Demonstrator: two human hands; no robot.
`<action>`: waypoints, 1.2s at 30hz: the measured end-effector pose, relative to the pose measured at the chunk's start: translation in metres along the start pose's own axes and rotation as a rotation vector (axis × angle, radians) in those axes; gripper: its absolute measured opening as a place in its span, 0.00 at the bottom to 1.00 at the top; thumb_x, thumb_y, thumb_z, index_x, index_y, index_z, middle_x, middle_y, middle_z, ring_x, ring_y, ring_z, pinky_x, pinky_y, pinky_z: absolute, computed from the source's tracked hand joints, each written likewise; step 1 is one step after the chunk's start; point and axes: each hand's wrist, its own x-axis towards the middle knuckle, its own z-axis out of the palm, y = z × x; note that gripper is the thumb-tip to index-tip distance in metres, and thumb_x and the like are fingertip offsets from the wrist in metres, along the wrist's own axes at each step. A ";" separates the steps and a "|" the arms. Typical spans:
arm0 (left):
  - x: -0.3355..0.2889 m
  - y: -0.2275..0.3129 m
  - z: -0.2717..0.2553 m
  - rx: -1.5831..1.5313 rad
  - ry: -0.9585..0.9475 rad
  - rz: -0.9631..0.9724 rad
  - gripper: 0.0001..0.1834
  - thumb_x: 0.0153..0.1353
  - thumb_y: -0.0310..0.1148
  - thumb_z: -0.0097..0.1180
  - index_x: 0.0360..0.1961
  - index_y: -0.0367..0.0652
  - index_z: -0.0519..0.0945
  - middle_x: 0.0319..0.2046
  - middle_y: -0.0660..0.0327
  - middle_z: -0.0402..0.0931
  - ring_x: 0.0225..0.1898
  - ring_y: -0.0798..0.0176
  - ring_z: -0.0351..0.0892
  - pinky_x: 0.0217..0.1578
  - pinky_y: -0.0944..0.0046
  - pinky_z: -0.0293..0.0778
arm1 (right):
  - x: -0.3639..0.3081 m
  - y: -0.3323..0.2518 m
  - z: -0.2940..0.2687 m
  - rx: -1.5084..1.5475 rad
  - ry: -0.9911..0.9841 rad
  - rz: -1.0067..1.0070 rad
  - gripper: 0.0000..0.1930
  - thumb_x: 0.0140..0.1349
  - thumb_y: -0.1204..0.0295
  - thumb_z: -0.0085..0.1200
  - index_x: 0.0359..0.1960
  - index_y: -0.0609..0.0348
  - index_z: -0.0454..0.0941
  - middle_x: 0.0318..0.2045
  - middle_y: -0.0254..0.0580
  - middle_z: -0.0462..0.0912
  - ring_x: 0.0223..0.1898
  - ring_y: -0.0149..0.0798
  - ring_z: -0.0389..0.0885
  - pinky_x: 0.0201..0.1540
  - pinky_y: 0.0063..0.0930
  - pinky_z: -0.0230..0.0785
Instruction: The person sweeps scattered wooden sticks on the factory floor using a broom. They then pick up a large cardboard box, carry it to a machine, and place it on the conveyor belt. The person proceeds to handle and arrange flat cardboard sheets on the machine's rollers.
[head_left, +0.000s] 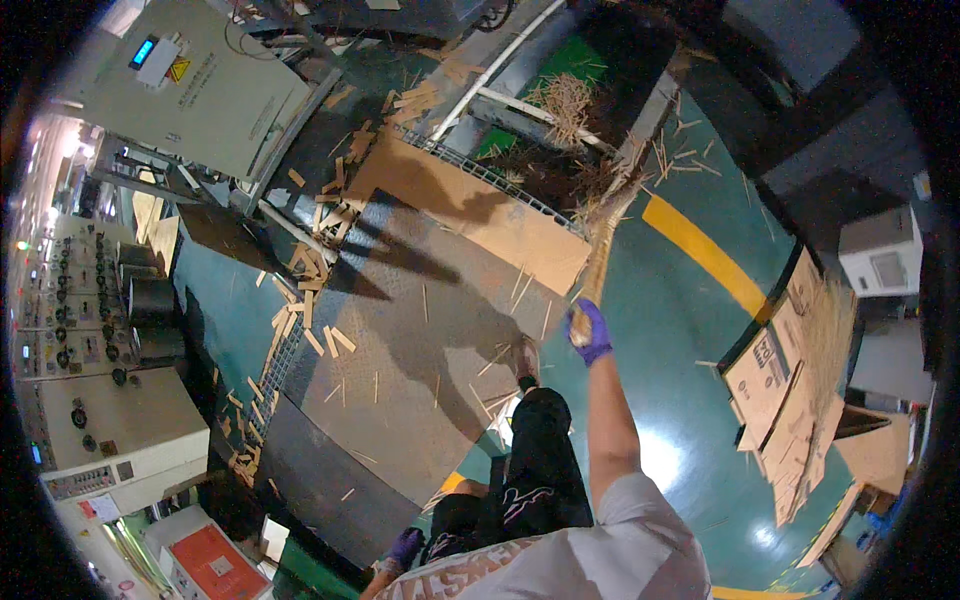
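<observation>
Floor (665, 325) of green colour gives a wide stretch at three o'clock from the middle of the view, bounded by a yellow stripe (703, 250) between two and three and by flattened cartons (768, 375) just past three. At twelve o'clock, a cardboard sheet (475, 218) lies along the edge of a grating (487, 177); a grey-brown plate (400, 420) with scattered thin sticks (376, 388) spreads toward eight. A grey cabinet (205, 95) limits the room at ten.

The two hands are well apart. The right hand (592, 337), purple-gloved, is closed around a long tan tool (601, 243), which points toward one o'clock; the right forearm (611, 415) reaches forward, almost straight. The left hand (406, 545), also gloved, is low, near half past six; whether it holds something, I cannot tell.
</observation>
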 end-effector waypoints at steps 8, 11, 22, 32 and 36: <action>0.032 0.241 0.191 0.286 0.213 0.420 0.17 0.62 0.39 0.49 0.45 0.37 0.75 0.33 0.60 0.76 0.33 0.67 0.74 0.36 0.67 0.72 | -0.088 -0.094 -0.005 -0.079 0.270 -0.312 0.11 0.52 0.66 0.58 0.34 0.53 0.70 0.21 0.39 0.71 0.18 0.39 0.71 0.20 0.33 0.67; 0.031 0.265 0.195 0.274 0.168 0.387 0.19 0.62 0.40 0.49 0.46 0.36 0.74 0.34 0.58 0.77 0.33 0.65 0.74 0.36 0.66 0.72 | -0.065 -0.188 -0.110 0.014 0.174 -0.401 0.10 0.58 0.60 0.52 0.37 0.50 0.72 0.25 0.39 0.74 0.24 0.39 0.73 0.29 0.39 0.70; 0.007 0.197 0.134 0.968 0.333 0.577 0.22 0.58 0.47 0.44 0.46 0.43 0.75 0.46 0.47 0.73 0.46 0.46 0.74 0.49 0.54 0.68 | 0.085 -0.071 0.081 -0.698 0.079 0.062 0.14 0.60 0.55 0.45 0.38 0.49 0.73 0.29 0.41 0.76 0.30 0.42 0.75 0.31 0.39 0.71; 0.032 0.122 0.034 0.689 0.740 0.806 0.21 0.56 0.42 0.43 0.41 0.37 0.77 0.43 0.45 0.75 0.44 0.41 0.74 0.46 0.51 0.68 | -0.013 0.318 0.278 -1.276 -0.738 0.973 0.14 0.60 0.62 0.46 0.44 0.55 0.72 0.34 0.48 0.79 0.36 0.50 0.78 0.36 0.42 0.72; 0.034 0.043 -0.027 0.490 1.105 0.684 0.16 0.57 0.39 0.43 0.36 0.39 0.77 0.37 0.47 0.76 0.41 0.44 0.74 0.44 0.50 0.69 | -0.056 0.401 0.342 -1.881 -1.297 0.793 0.19 0.61 0.63 0.46 0.53 0.56 0.66 0.37 0.52 0.77 0.41 0.49 0.78 0.43 0.44 0.73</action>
